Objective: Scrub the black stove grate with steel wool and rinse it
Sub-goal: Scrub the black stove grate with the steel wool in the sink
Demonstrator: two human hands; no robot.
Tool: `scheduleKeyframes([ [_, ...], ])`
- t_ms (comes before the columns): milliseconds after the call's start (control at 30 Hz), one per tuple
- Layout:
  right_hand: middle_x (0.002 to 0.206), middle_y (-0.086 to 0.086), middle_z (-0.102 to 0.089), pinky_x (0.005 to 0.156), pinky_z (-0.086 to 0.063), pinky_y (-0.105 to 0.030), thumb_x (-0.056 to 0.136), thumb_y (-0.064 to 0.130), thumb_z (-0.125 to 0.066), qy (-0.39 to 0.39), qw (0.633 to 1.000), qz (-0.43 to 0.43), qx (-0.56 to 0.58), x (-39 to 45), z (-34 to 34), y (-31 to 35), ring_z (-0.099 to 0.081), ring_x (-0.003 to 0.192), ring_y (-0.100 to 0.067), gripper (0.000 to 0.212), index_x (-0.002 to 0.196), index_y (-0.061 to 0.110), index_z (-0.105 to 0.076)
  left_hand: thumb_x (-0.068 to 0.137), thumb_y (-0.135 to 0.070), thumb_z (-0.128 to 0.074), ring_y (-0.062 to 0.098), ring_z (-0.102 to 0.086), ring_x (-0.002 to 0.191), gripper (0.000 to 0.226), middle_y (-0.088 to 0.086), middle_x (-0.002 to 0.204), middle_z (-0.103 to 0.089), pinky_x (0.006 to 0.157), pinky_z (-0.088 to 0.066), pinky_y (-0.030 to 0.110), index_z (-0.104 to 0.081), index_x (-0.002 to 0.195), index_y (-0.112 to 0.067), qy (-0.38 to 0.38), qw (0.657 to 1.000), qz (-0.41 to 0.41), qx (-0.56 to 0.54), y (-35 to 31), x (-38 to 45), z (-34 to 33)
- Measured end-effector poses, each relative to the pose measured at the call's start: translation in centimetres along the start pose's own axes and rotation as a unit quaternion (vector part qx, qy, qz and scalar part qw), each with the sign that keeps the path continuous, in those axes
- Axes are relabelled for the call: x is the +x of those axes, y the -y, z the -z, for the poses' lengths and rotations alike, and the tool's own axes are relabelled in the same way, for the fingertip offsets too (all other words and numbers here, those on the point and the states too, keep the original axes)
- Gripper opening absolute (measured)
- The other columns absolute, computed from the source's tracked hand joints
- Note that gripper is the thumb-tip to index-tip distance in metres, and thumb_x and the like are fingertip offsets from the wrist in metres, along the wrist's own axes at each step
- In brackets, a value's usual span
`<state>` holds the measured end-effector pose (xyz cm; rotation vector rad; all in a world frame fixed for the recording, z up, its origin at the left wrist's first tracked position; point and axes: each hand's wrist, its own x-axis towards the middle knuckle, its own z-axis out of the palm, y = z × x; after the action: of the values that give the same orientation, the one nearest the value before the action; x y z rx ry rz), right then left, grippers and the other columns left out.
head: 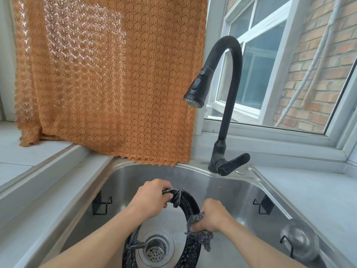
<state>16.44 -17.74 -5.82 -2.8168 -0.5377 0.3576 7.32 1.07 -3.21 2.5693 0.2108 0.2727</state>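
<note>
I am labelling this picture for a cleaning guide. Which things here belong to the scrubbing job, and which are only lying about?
Part of the job:
- stove grate, gripped by the left hand
- steel wool, gripped by the right hand against the grate
- sink
- faucet, not running

Just there:
- orange curtain
- black wire hooks on the sink walls
- window
</note>
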Motion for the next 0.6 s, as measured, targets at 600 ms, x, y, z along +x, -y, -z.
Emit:
scheduleKeyframes([
  [600, 0.09, 0.008, -0.045, 0.065, -0.037, -0.023, 0.083, 0.031, -0.083, -0.185, 0.957, 0.221, 0.028, -0.67, 0.99, 0.51, -0.047, 0.081, -0.019, 0.051, 0.099, 0.022, -0.035, 0.102, -0.025, -0.058, 0.002, -0.061, 0.055, 0.016, -0.001, 0.082, -0.076, 0.059, -0.048, 0.025, -0.066, 0.115, -0.019, 0.011, 1.0, 0.01, -0.015, 0.77, 0.37, -0.03],
])
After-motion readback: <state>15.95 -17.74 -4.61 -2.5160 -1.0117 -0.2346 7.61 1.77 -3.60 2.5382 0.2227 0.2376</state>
